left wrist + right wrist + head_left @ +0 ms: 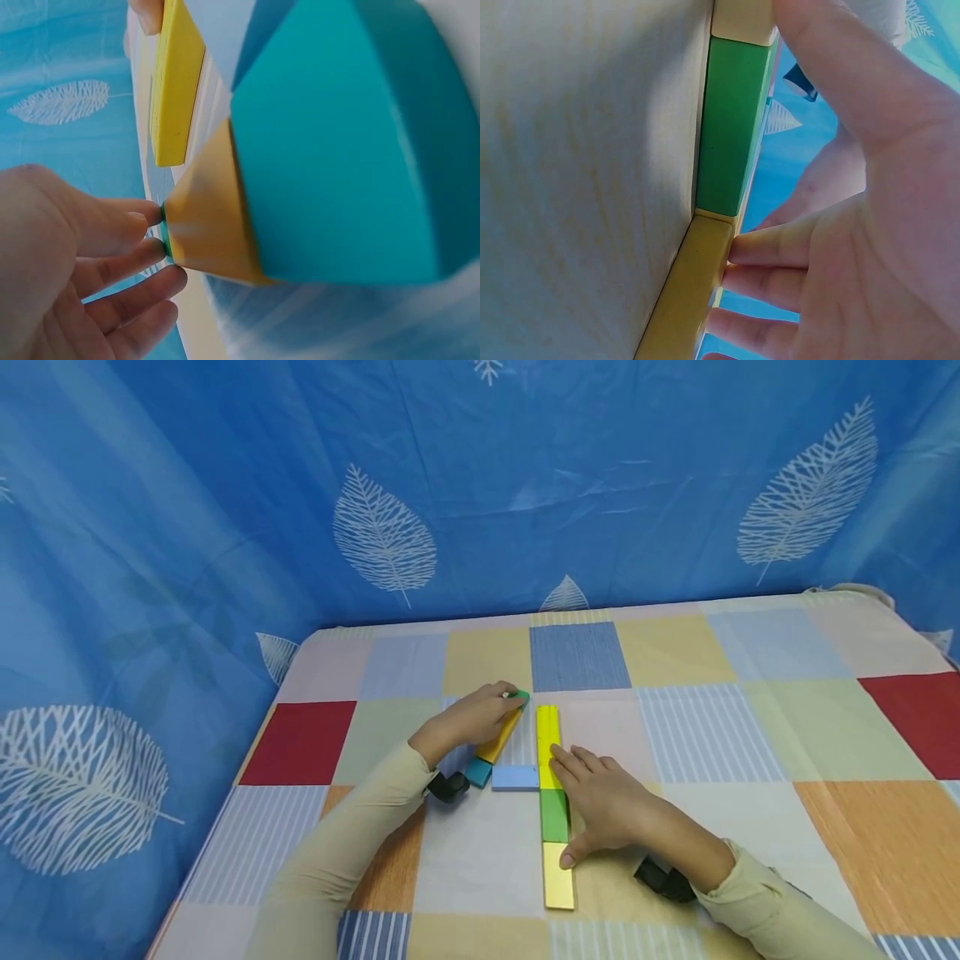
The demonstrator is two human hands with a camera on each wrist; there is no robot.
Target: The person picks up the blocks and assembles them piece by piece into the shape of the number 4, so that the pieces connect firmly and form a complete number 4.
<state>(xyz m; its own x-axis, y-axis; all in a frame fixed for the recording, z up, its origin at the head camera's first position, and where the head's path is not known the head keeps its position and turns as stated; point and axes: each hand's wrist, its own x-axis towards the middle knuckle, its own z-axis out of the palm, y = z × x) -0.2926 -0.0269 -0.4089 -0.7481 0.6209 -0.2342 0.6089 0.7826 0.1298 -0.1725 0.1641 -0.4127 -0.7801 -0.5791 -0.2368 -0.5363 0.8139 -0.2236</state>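
Observation:
Flat coloured blocks lie end to end on the cloth. My left hand [476,717] pinches a small green block [522,697] at the far end of a slanting orange block [497,743]; in the left wrist view its fingertips meet that green end. A teal block [330,165] touches the orange one's near end. From there a light blue block [515,778] reaches across to a straight row: yellow blocks [547,731], a longer green block [553,816] and a pale yellow block [557,891]. Spread along this row, my right hand [609,806] rests fingertips on yellow and thumb on pale yellow.
A patchwork-patterned cloth [697,827] covers the table. Behind and to the left hangs a blue curtain [525,485] with white leaf prints. Each wrist bears a small black camera [666,878].

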